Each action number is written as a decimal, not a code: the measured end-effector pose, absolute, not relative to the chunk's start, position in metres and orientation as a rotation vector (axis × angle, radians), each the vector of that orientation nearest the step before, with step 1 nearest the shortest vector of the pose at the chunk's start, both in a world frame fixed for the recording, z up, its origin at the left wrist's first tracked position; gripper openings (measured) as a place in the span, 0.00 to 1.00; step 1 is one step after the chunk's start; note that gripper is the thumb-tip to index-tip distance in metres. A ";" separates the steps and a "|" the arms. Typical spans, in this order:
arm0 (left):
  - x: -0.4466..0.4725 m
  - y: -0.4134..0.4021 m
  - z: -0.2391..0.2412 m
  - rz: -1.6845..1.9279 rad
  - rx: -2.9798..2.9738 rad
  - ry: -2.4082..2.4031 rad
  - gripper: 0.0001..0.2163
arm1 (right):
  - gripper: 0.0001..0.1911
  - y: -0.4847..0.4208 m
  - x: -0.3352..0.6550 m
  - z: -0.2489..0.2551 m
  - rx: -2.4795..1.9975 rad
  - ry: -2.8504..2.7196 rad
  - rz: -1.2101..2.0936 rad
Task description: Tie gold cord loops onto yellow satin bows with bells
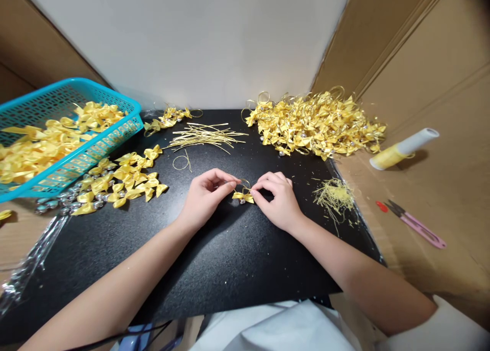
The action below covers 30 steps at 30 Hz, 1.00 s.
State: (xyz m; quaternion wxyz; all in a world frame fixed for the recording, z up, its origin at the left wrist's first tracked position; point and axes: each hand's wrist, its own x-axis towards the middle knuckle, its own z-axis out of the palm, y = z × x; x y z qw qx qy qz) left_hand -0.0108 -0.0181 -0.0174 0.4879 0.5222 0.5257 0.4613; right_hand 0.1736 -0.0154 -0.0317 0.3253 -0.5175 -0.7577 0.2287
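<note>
Currently held: a small yellow bow with a thin gold loop rising from its knot, at the centre of the black mat; I cannot tell whether it rests on the mat or sits just above it.
Left hand: at the bow's 9 o'clock, thumb and forefinger pinched together at the left wing and the foot of the loop.
Right hand: at 3 o'clock, fingertips closed on the right wing, the other fingers curled.
Handling: I judge it feather-light, soft and slippery satin that creases easily, with a fine, springy loop. The knot in the middle looks the surest hold.
Left side: loose bows at 9 to 10 o'clock, with a clear bag of silvery bits beyond them.
Basket: blue, at 10 o'clock, its rim over the mat, full of yellow ribbon.
Far side: gold strands at 11 o'clock and a heap of looped bows at 1 o'clock.
Right side: trimmings at 3 o'clock near the mat's edge; past the edge, snips at 3 to 4 and a spool at 2.
Open room: bare mat from 5 to 7 o'clock, toward the person; cardboard walls stand close on both sides.
</note>
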 end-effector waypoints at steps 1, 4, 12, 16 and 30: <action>-0.011 -0.018 -0.018 1.121 1.258 1.276 0.08 | 0.06 -0.015 0.174 -0.032 -1.359 -1.987 0.601; -0.012 -0.018 -0.017 1.105 1.255 1.286 0.08 | 0.06 -0.015 0.174 -0.032 -1.363 -1.990 0.606; -0.011 -0.017 -0.015 0.891 1.484 1.383 0.12 | 0.06 -0.014 0.173 -0.033 -1.365 -1.982 0.600; -0.009 -0.019 -0.014 0.824 1.707 1.455 0.12 | 0.06 -0.015 0.172 -0.033 -1.350 -2.009 0.560; -0.005 -0.014 -0.012 0.530 2.219 1.423 0.12 | 0.06 -0.014 0.172 -0.033 -1.347 -2.014 0.567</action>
